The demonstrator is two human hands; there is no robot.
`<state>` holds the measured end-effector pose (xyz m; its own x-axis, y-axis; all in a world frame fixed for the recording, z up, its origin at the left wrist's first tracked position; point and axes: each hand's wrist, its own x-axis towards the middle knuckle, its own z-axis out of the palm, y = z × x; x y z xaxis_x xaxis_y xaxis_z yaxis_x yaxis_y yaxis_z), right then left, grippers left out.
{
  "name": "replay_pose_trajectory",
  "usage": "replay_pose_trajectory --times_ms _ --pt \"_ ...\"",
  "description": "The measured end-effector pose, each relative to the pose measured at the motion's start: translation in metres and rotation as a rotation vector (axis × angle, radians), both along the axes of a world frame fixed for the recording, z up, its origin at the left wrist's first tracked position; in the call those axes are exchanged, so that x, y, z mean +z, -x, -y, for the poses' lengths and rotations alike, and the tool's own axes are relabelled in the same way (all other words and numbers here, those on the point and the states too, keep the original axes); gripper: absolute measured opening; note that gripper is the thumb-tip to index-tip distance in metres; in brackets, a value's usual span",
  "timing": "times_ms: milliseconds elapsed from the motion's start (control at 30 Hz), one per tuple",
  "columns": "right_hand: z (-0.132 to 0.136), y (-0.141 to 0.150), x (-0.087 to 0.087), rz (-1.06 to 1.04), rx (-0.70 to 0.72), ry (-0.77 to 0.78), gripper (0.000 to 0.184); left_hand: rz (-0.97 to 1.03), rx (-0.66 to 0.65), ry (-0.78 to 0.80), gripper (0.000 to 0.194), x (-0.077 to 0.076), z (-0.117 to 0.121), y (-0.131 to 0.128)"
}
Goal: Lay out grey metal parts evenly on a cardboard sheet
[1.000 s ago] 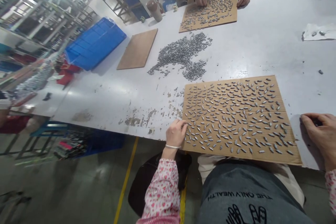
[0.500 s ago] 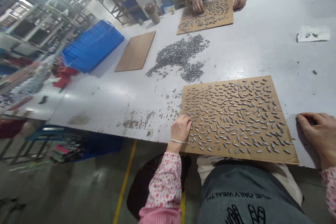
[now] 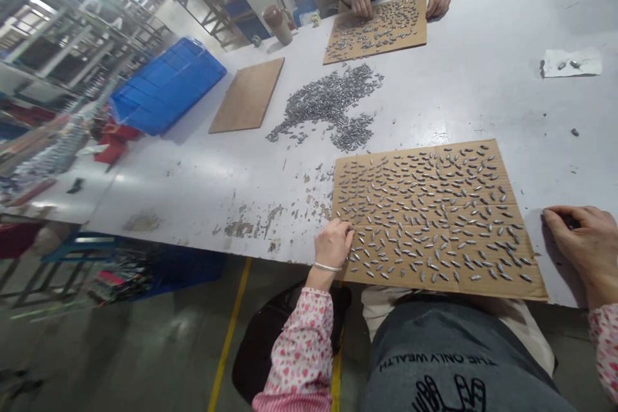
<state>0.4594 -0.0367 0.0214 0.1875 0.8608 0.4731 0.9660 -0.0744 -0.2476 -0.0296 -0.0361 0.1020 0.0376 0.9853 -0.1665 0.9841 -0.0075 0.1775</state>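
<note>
A cardboard sheet (image 3: pixel 419 219), covered with rows of small grey metal pieces pointed at both ends, lies on the table in front of me. My left hand (image 3: pixel 333 243) is at its left edge, fingers curled and pinched together near the lower left pieces. Whatever those fingertips hold, if anything, is hidden. Beyond the sheet's right edge, my right hand (image 3: pixel 582 238) rests on the table with its fingers curled in towards the thumb. A dark spot shows inside that curl, too unclear to name.
A heap of loose metal pieces (image 3: pixel 331 103) lies beyond the sheet. Across the table, a co-worker's hands (image 3: pixel 361 3) are at another covered cardboard (image 3: pixel 376 50). A bare brown board (image 3: pixel 248 93), a blue bin (image 3: pixel 167 87), a brown cup (image 3: pixel 277 24) and white paper (image 3: pixel 586 63) lie around.
My left hand has slid slightly towards me along the sheet's left edge, fingers still curled. My right hand keeps its place and shape. The co-worker's left-side hand has shifted slightly.
</note>
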Motion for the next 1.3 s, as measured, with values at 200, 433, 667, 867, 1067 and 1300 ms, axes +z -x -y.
replay_pose_trajectory --times_ms 200,433,667,867,1067,1300 --pt "0.001 0.000 0.000 -0.011 -0.020 0.047 0.041 0.009 -0.016 0.019 0.011 0.000 0.001 0.004" --pt "0.000 0.000 -0.001 0.003 0.014 0.004 0.041 0.094 0.060 -0.002 0.016 0.008 -0.004 0.003" --pt "0.000 -0.001 -0.004 0.009 0.009 0.015 0.039 0.034 0.044 0.012 0.016 0.005 -0.021 -0.012" --pt "0.000 0.004 0.001 -0.004 0.010 0.021 0.039 0.012 -0.042 -0.006 0.017 -0.003 -0.022 -0.012" --pt "0.000 0.004 0.001 0.007 0.021 0.017 0.039 0.030 -0.117 -0.014 0.020 -0.006 -0.017 -0.008" --pt "0.000 0.003 0.000 0.008 0.024 -0.001 0.039 0.106 -0.019 -0.093 0.017 -0.001 -0.023 0.007"
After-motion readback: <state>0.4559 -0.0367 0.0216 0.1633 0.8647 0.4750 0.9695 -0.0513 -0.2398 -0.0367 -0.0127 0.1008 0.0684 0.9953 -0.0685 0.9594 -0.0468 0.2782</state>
